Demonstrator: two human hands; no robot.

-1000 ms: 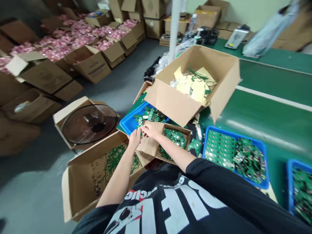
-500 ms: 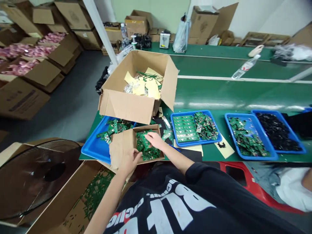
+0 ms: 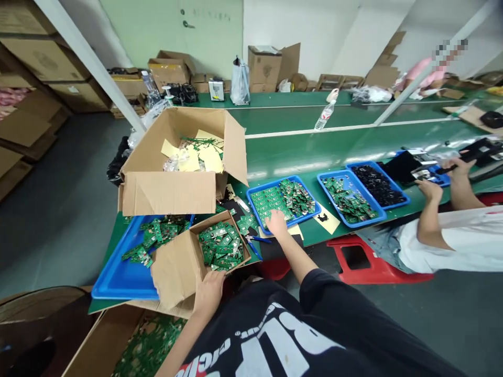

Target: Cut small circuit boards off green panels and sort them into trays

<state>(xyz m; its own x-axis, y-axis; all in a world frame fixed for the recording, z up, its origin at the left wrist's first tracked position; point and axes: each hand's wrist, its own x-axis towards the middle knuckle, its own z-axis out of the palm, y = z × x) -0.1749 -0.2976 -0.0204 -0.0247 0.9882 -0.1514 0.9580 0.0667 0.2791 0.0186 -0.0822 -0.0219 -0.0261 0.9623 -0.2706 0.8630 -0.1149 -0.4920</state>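
My left hand (image 3: 210, 289) rests on the near edge of a small open carton (image 3: 245, 257) filled with loose green circuit boards (image 3: 222, 246). Whether its fingers grip the cardboard cannot be made out. My right hand (image 3: 276, 222) reaches over the near left part of a blue tray (image 3: 257, 225), its fingers bent down at the boards there. That tray holds a sheet-like array of boards (image 3: 271, 201) on the left and a pile of loose ones (image 3: 296, 196) on the right. What the right fingers hold, if anything, is hidden.
A large carton (image 3: 168, 193) with yellow cards stands behind. Another blue tray (image 3: 126, 285) lies left, with blue-handled pliers (image 3: 254, 248) near the small carton. Rightward are a board tray (image 3: 383, 215), a tray of black parts (image 3: 408, 200) and a co-worker's hands (image 3: 430, 191).
The view has swung to the right. My right hand has left the small carton and moved over to the blue tray; my left hand has come down onto the carton's near edge.
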